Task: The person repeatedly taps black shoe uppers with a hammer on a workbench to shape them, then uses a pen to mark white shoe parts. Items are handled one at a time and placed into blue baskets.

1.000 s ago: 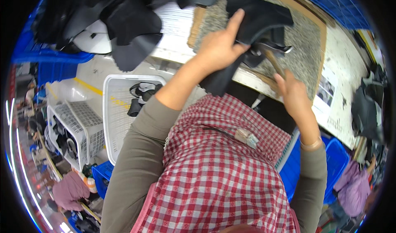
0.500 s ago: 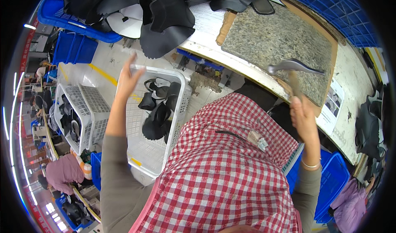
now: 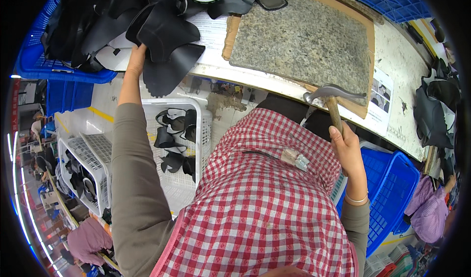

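Two hands are busy at a long white table (image 3: 392, 56). The left hand (image 3: 135, 61) reaches up to the pile of black shoe pieces (image 3: 167, 36) at the table's left end, and its fingers curl onto the edge of one black piece that hangs over the table edge. The right hand (image 3: 346, 147) is closed tight around the wooden handle of a hammer (image 3: 331, 100). The hammer's metal head sits just at the near edge of a grey stone slab (image 3: 304, 41), whose top is bare. Below the table edge, a white basket (image 3: 201, 130) holds more black pieces. A blue crate (image 3: 387, 188) stands just beside the right arm.
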Motion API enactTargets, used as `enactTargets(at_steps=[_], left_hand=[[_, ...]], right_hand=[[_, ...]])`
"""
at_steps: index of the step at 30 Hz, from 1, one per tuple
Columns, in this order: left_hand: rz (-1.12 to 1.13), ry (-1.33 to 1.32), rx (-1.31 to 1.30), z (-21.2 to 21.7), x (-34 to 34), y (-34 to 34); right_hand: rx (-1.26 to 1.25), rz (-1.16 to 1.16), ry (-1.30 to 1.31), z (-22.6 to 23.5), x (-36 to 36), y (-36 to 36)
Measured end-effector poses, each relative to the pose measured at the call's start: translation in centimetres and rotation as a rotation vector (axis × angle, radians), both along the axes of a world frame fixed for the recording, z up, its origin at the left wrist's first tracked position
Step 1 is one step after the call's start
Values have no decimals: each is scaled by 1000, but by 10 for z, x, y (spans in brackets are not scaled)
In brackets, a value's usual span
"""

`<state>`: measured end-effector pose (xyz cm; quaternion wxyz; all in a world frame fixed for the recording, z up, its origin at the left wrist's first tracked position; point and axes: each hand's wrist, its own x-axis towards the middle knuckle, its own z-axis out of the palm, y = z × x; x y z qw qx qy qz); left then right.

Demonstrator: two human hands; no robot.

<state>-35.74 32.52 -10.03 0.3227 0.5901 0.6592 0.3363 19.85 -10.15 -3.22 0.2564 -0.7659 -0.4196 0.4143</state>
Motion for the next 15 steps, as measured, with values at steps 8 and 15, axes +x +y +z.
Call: enactTargets(at_steps=[8, 15], left_hand=[[78, 719, 393, -12, 57, -68], [-135, 1144, 1277, 217, 202, -55]], right_hand=[[165, 120, 70, -11, -4, -11], [169, 103, -93, 13, 10, -9]])
